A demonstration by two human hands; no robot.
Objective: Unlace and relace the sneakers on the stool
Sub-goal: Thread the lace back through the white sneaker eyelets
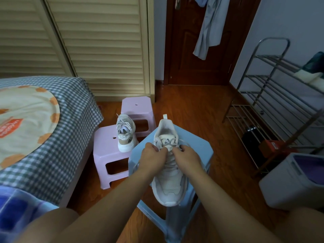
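On the blue stool [201,151] at centre frame lay a white sneaker [169,181], toe toward the camera, heel and pull tab pointing away. Both hands sat over its upper eyelets. Left hand [153,157] had fingers curled, pinching the lace [172,144] near the tongue; right hand [185,156] was curled the same way, pinching lace on the other side. Fingertips were tucked under the knuckles, so the exact grip points were hard to read. Hands nearly touched each other over the tongue. Whether the lace was knotted or threaded through the top holes could not be told; the hands covered that part. Lower lacing showed dimly between the wrists. Stool's near edge and legs were partly hidden by the forearms.

Second sneaker [125,134] stood on a pink stool [105,151] just left of the blue one, heel toward the camera, laced, one lace end sticking up. Another pink stool [136,107] sat behind it, partly blocked by that shoe.

Left side: bed [66,109] with grey check sheet and an orange-patterned cover, cut off by the frame edge. Louvred wardrobe doors [98,50] behind. Dark wooden door [201,58] at back with pale clothing [208,28] hanging on it, top cropped. Right: metal shoe rack [273,95], contents blurred and cut off; a grey bin [287,186] with a purple liner, partly out of frame. Bare knees showed at the bottom corners.
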